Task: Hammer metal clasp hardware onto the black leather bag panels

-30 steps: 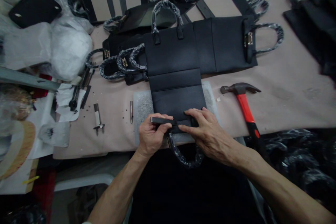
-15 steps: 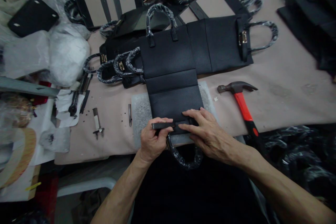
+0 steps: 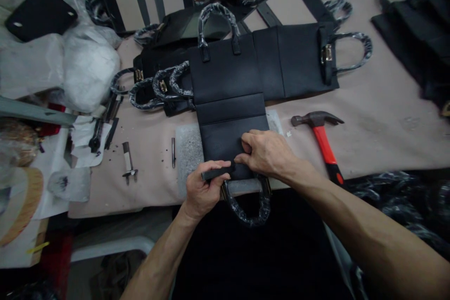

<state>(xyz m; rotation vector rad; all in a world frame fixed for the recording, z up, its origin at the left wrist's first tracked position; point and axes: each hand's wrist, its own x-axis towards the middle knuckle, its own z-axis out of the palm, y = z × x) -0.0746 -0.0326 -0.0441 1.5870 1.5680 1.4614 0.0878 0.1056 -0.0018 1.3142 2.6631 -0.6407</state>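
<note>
Two small metal tools are lying on the table (image 3: 386,126) left of the fingers: a T-footed punch (image 3: 128,163) farther off, a thin pin (image 3: 173,152) nearer. One left hand (image 3: 202,192) is pinching an end of one black strip (image 3: 217,174) between thumb and fingers. One right hand (image 3: 267,152), fingers (image 3: 248,140) curled together, is gripping the strip's other end against one flat black bag panel (image 3: 232,117). The panel is lying under the fingers on one grey pad (image 3: 188,147), its wrapped handle (image 3: 246,208) hanging over the table edge. One red-handled hammer (image 3: 323,138) is resting right of the fingers. Several more black bags are lying beyond them on the beige-covered table.
</note>
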